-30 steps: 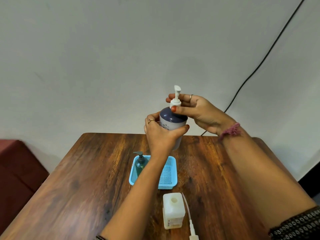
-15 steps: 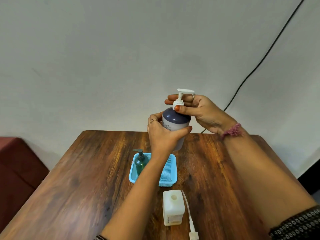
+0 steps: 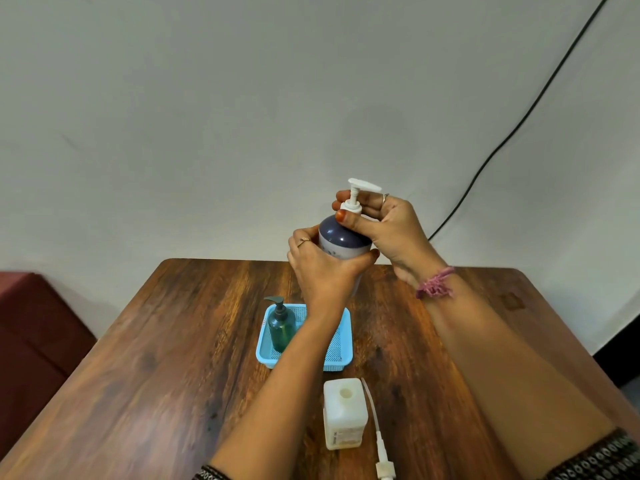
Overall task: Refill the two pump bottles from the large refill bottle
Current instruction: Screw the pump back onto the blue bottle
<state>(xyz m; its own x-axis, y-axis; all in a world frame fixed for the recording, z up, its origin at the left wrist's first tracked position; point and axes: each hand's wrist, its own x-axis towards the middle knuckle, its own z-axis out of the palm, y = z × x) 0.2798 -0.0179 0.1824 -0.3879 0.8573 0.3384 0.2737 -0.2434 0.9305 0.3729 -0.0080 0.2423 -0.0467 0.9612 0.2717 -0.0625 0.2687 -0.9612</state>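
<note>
1. Head view: I see my left hand (image 3: 323, 268) wrapped around the body of the large bottle (image 3: 341, 239), holding it upright above the far part of the wooden surface (image 3: 173, 358).
2. My right hand (image 3: 384, 226) pinches the white collar of the bottle's pump (image 3: 356, 195) between thumb and fingers; the nozzle points to the right.
3. A blue basket (image 3: 337, 355) sits on the surface below my hands, with a small green pump bottle (image 3: 281, 327) standing upright in its left side.
4. Nearer to me, a square white bottle (image 3: 344, 414) stands on the surface with its mouth uncovered.
5. Its white pump with the long tube (image 3: 375, 424) lies on the surface just to the right of it, head toward me.
6. A pink thread band (image 3: 435, 283) circles my right wrist, and a black cable (image 3: 519, 119) runs down the wall behind.
</note>
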